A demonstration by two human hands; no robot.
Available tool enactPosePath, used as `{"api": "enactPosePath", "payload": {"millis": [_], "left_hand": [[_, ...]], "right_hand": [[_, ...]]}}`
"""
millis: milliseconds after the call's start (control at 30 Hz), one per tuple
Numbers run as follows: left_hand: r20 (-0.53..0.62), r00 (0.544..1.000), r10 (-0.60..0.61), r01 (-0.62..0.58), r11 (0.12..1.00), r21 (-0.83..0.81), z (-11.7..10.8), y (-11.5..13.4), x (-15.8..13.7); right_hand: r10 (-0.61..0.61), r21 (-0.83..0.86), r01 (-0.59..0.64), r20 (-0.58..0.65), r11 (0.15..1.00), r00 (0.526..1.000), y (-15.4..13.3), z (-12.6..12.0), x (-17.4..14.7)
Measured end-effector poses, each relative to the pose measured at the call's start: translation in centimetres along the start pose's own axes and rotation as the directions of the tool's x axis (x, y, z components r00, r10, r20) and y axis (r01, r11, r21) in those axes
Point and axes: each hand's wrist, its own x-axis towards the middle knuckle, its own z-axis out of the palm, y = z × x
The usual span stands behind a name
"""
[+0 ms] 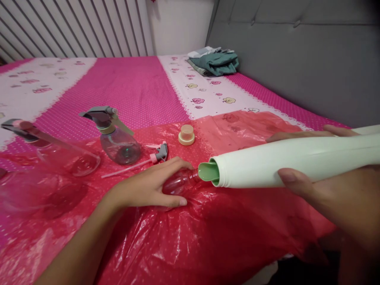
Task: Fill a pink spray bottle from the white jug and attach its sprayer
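My left hand (151, 185) is wrapped round a small clear spray bottle (178, 182) on the red plastic sheet (139, 241), its open neck facing right. In my right hand (326, 194) is a large pale green-white bottle (267, 162), tipped sideways with its uncapped mouth towards the clear one. A green pouring spout (208, 171) shows inside that mouth and meets the clear neck. Whether liquid is flowing I cannot tell. Beyond my left hand lies a grey and pink spray trigger (160, 152) with its tube. A translucent cap (187, 135) sits behind the spout.
Two clear bottles with spray triggers, one nearer the middle (118, 146) and one farther left (68, 154), stand on the left. Another clear bottle (38, 194) lies before them. Folded clothes (213, 61) rest on the pink bedspread (124, 87), beside a grey padded headboard (303, 59).
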Motion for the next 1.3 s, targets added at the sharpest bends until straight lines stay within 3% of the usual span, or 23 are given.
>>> {"api": "enactPosePath", "payload": {"millis": [400, 700, 933, 1067, 1233, 1300], "left_hand": [[0.012, 0.999, -0.031, 0.031, 0.999, 0.015, -0.1, 0.1, 0.0], [0.016, 1.0, -0.026, 0.026, 1.0, -0.001, 0.0, 0.1, -0.1], [0.007, 1.0, -0.002, 0.002, 1.0, -0.022, -0.1, -0.1, -0.2], [0.015, 1.0, -0.002, 0.003, 1.0, -0.023, -0.2, -0.1, -0.2], [0.007, 0.999, -0.036, 0.036, 0.999, 0.003, -0.1, -0.1, -0.1], [-0.001, 0.999, -0.035, 0.035, 0.999, 0.016, -0.1, -0.1, 0.0]], "right_hand": [[-0.046, -0.004, 0.047, 0.028, 0.999, 0.999, 0.6, -0.3, 0.1], [0.155, 0.063, -0.158, 0.039, 0.985, 0.987, 0.1, 0.3, 0.0], [0.382, 0.168, -0.405, 0.152, 0.899, 0.911, 1.1, 1.3, -0.5], [0.364, 0.201, -0.406, 0.215, 0.891, 0.906, 1.1, 1.7, -0.4], [0.483, 0.091, -0.504, 0.187, 0.859, 0.856, 0.8, 2.4, 0.5], [0.488, 0.08, -0.506, 0.17, 0.859, 0.856, 0.7, 2.7, 0.9]]}}
